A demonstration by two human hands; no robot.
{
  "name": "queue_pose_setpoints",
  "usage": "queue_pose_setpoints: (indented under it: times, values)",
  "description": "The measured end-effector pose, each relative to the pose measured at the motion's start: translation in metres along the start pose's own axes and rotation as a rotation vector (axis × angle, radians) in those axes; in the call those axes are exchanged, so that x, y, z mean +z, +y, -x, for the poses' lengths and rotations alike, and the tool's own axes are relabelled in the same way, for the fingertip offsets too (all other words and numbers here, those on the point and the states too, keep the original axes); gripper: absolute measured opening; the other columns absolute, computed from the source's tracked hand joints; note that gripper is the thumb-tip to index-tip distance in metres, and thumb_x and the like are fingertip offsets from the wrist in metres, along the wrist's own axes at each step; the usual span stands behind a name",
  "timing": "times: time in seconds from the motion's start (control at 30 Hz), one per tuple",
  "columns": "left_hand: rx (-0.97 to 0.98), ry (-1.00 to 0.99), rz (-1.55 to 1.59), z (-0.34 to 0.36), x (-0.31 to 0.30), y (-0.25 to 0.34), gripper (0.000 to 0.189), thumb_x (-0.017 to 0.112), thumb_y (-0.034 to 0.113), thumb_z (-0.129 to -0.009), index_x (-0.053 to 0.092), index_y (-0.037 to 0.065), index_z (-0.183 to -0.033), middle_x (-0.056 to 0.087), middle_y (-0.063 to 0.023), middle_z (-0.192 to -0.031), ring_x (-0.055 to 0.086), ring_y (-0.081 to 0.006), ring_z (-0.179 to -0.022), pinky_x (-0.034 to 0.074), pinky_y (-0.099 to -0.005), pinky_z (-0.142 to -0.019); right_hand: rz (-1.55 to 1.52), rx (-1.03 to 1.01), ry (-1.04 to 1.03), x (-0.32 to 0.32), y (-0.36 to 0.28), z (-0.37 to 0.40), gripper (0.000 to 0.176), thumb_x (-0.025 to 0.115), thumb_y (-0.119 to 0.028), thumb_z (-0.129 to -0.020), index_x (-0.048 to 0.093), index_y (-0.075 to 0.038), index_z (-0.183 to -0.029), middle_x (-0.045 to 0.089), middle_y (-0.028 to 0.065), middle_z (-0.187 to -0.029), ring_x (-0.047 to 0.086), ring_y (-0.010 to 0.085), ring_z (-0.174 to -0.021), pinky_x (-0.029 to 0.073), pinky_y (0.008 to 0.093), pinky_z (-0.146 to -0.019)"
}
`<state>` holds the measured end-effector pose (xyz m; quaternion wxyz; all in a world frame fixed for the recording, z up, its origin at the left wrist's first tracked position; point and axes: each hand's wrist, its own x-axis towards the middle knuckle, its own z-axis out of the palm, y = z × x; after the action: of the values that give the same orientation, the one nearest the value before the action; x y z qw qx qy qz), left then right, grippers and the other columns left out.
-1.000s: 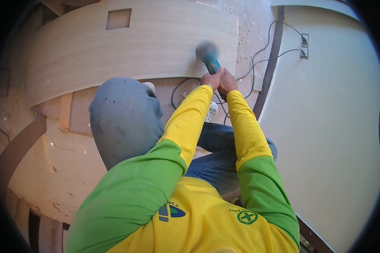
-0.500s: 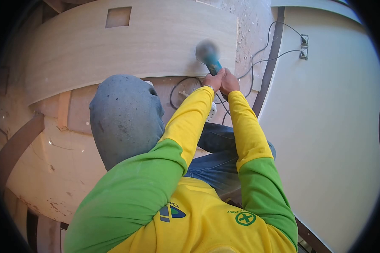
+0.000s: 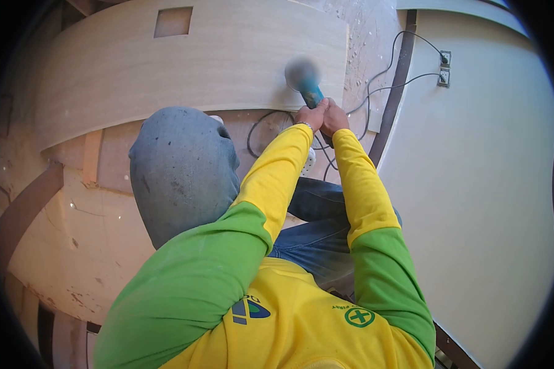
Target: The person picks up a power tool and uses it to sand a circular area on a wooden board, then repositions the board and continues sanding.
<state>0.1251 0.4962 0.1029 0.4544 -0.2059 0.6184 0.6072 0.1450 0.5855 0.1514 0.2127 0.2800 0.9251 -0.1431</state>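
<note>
Both of my hands are wrapped round the body of a teal angle grinder (image 3: 311,93). My left hand (image 3: 313,115) is closed on it from the left, and my right hand (image 3: 335,118) grips it from the right, pressed up beside the left. The grinder's head and disc are blurred and overlap the right part of a pale wooden panel (image 3: 228,61), near its front edge. A square opening (image 3: 173,22) is cut through the panel further left. Part of the tool's body is hidden by my fingers.
Dark cords (image 3: 368,98) run from wall sockets (image 3: 444,77) across the dusty floor, with a loop (image 3: 250,138) just left of my hands. A white perforated object (image 3: 309,161) lies below my forearms. My bent knee (image 3: 181,166) is close to the panel. A pale wall (image 3: 474,184) stands at right.
The view has shifted very slightly. Both hands keep their grip, and the grinder stays at nearly the same spot over the panel, its head still blurred.
</note>
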Motion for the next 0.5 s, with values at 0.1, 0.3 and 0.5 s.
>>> queue_pose_setpoints:
  times: [0.1, 0.3, 0.5]
  values:
    - [0.01, 0.003, -0.008, -0.009, 0.003, -0.004, 0.089, 0.068, 0.063, -0.081, 0.058, -0.015, -0.122, 0.062, -0.0288, -0.123, 0.062, -0.0348, -0.116, 0.046, -0.0377, -0.097, -0.004, -0.012, -0.007, 0.001, 0.003, -0.003, 0.049, 0.051, -0.047, -0.091, 0.056, -0.006, -0.117, 0.065, 0.0296, -0.11, 0.061, 0.0479, -0.105, 0.048, 0.0517, -0.091]
    - [0.015, 0.003, 0.018, -0.009, 0.003, -0.004, 0.089, 0.069, 0.063, -0.08, 0.058, -0.015, -0.122, 0.063, -0.029, -0.122, 0.062, -0.0357, -0.115, 0.047, -0.0379, -0.096, 0.004, -0.018, -0.01, -0.003, -0.001, -0.002, 0.049, 0.052, -0.046, -0.091, 0.056, -0.005, -0.117, 0.065, 0.0299, -0.11, 0.061, 0.0482, -0.106, 0.048, 0.0515, -0.091]
    - [-0.001, 0.011, 0.019, -0.006, 0.002, -0.001, 0.089, 0.069, 0.062, -0.081, 0.057, -0.015, -0.123, 0.062, -0.0283, -0.124, 0.062, -0.0346, -0.116, 0.046, -0.0376, -0.097, 0.0, -0.022, -0.011, -0.004, -0.003, -0.002, 0.048, 0.051, -0.046, -0.091, 0.056, -0.005, -0.116, 0.065, 0.0306, -0.109, 0.06, 0.0485, -0.106, 0.048, 0.0517, -0.092]
